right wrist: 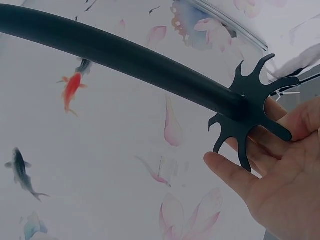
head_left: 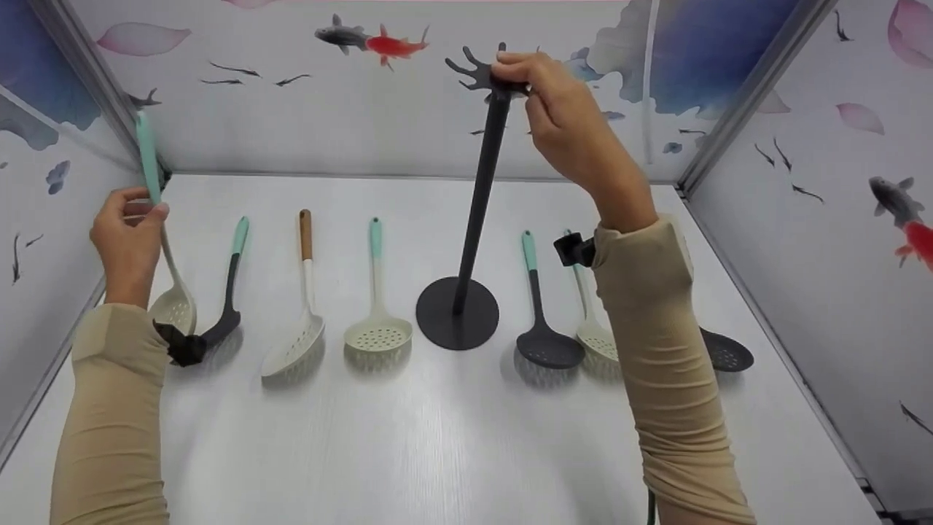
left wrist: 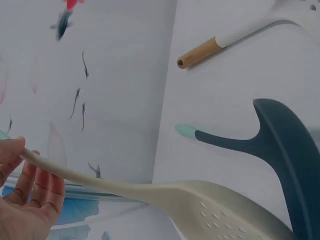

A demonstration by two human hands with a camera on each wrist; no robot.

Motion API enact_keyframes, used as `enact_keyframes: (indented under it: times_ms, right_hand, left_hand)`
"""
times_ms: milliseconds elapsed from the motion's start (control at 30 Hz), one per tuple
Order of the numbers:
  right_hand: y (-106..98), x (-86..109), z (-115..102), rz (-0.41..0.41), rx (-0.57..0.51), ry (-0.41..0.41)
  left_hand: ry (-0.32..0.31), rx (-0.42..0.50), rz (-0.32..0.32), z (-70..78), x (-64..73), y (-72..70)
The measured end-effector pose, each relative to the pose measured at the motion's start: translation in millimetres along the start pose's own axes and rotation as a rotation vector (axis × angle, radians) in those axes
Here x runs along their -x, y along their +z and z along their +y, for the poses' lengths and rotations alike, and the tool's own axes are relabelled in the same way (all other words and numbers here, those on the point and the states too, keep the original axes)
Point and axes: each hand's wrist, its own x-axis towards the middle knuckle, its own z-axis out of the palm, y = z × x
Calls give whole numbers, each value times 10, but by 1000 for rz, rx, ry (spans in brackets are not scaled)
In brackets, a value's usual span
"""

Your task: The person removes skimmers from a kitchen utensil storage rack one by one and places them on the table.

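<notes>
My left hand (head_left: 131,233) pinches a cream skimmer (left wrist: 200,200) at its mint handle, holding it upright at the far left, its perforated bowl hanging low near the table. My right hand (head_left: 565,109) grips the hooked top (right wrist: 250,110) of a black utensil stand (head_left: 481,197), with fingers around the flat hooks. The stand's round base (head_left: 437,321) is on the table, mid-way across. Nearest to the left hand's skimmer lies a dark turner with a mint handle (head_left: 230,288), its lower end partly hidden by the wrist camera.
On the white table (head_left: 408,437) lie a white spoon with a wooden handle (head_left: 306,237), a cream skimmer (head_left: 377,335), a dark skimmer (head_left: 550,350) and another cream skimmer (head_left: 598,341). A dark perforated utensil (head_left: 729,351) shows behind the right sleeve. Patterned walls (head_left: 291,124) enclose the back and sides.
</notes>
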Motion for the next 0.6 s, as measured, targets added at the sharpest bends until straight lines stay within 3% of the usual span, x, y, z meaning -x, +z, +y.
enact_keyframes:
  times_ms: [167,267,400,600]
  right_hand:
    - [6,11,-24,4,9,-1]
    - [7,14,-25,9,7,-2]
    - [9,22,-13,19,4,-4]
    - [17,33,3,10,-9,13]
  left_hand:
    - [-36,87,40,-42,-43,-109]
    - [-42,87,53,-62,-58,-148]
    - [-79,10,31,-158,-60,-165]
    - [-155,-161,-33,-448,-26,-135]
